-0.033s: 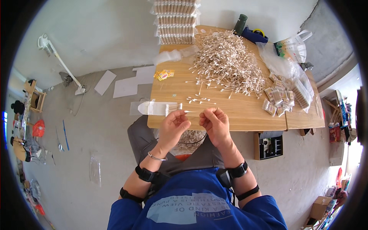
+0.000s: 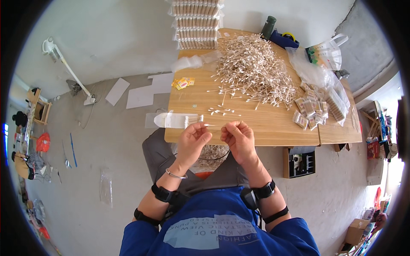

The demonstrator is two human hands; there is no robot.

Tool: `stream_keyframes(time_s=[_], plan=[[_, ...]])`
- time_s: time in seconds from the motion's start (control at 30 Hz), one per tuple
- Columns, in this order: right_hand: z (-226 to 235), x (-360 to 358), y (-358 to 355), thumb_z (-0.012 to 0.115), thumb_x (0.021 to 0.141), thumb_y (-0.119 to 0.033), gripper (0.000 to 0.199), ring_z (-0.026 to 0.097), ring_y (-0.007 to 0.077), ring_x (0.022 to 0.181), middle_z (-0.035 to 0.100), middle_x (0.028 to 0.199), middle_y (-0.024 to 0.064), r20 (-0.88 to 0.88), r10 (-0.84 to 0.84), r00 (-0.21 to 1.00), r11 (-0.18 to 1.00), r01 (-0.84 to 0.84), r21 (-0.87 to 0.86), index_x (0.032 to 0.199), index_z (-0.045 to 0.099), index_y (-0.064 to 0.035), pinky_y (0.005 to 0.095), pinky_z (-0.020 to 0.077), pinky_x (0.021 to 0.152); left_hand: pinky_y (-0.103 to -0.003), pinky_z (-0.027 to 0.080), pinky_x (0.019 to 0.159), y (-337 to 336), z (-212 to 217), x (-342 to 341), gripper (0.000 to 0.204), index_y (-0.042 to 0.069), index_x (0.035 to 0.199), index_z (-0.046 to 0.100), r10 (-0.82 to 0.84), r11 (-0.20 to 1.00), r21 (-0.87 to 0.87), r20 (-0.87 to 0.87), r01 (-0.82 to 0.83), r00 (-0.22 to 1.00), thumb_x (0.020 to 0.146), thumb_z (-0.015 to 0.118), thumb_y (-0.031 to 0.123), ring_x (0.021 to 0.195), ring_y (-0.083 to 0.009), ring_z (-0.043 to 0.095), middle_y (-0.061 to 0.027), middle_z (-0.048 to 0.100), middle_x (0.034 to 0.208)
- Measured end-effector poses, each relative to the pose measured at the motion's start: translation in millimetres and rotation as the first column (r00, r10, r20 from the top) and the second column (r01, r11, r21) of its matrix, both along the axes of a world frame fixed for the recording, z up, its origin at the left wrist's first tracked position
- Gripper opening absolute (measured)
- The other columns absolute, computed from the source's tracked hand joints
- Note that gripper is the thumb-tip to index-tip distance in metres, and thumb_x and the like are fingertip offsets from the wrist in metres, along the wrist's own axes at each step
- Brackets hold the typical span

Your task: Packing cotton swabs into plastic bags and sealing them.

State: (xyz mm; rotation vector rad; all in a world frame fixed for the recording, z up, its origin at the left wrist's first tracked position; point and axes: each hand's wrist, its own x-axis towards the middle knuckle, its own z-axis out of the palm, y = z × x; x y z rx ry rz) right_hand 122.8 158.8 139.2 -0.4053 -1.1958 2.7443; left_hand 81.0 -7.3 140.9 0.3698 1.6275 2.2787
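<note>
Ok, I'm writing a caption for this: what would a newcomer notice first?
Probably the big heap of loose cotton swabs toward the back of the table. Next, the tall stack of clear-wrapped packs at its back left. Then the single swab between the left hand and right hand.

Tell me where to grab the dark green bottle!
Probably round the middle of the bottle, from its left: its body is tall and narrow, the blue tape dispenser crowds its right side, and the swab pile spreads before its foot.
</note>
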Motion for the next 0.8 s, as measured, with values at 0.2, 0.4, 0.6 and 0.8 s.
stream_keyframes(time_s=[0.2, 0.4, 0.6, 0.8], plan=[[6.0, 5.4, -16.0, 0.07, 0.089, -0.01, 0.01, 0.061, 0.0131, 0.07, 0.067, 0.084, 0.0064, -0.014, 0.059, 0.998, 0.834, -0.042, 0.55, 0.089, 0.064, -0.0017, 0.0272, 0.0522, 0.067, -0.02, 0.047, 0.071, -1.4, -6.3, -8.3, 0.013, 0.002, 0.102, 0.066, 0.036, 0.999, 0.005, -0.013, -0.036, 0.999, 0.091, 0.069, 0.009, 0.076, -0.0038, 0.054, 0.0019, 0.063, 0.089], [8.2, 2.6, -19.0, 0.074, 0.084, -0.005, 0.007, 0.059, 0.0092, 0.071, 0.065, 0.078, 0.001, -0.223, 0.116, 0.968, 0.336, 0.173, 0.926, 0.087, 0.07, -0.0004, 0.0249, 0.0483, 0.067, -0.018, 0.046, 0.067, -6.6, -0.4, -7.6, 0.013, 0.003, 0.098, 0.067, 0.008, 1.0, 0.004, -0.022, -0.008, 1.0, 0.09, 0.071, 0.011, 0.074, -0.0034, 0.054, 0.0014, 0.064, 0.087], [4.1, 8.4, -18.4, 0.07, 0.089, -0.008, 0.01, 0.054, 0.0055, 0.071, 0.064, 0.078, -0.0007, -0.093, 0.299, 0.95, 0.816, -0.204, 0.541, 0.093, 0.07, 0.0, 0.023, 0.0457, 0.064, -0.02, 0.047, 0.07, -11.0, 2.8, -10.0, 0.018, 0.003, 0.1, 0.068, -0.144, 0.984, 0.123, 0.101, 0.131, 0.984, 0.087, 0.074, 0.014, 0.073, -0.005, 0.055, 0.0, 0.065, 0.09], [6.1, 9.2, -18.0, 0.067, 0.092, -0.008, 0.009, 0.052, 0.0031, 0.072, 0.062, 0.078, -0.0029, -0.118, 0.292, 0.949, 0.836, -0.193, 0.514, 0.094, 0.068, 0.0004, 0.0206, 0.0445, 0.064, -0.022, 0.049, 0.071, -9.0, 9.7, -10.4, 0.026, 0.001, 0.108, 0.068, -0.091, 0.988, 0.131, 0.085, 0.079, 0.992, 0.089, 0.071, 0.019, 0.076, -0.0087, 0.061, -0.0022, 0.066, 0.092]])
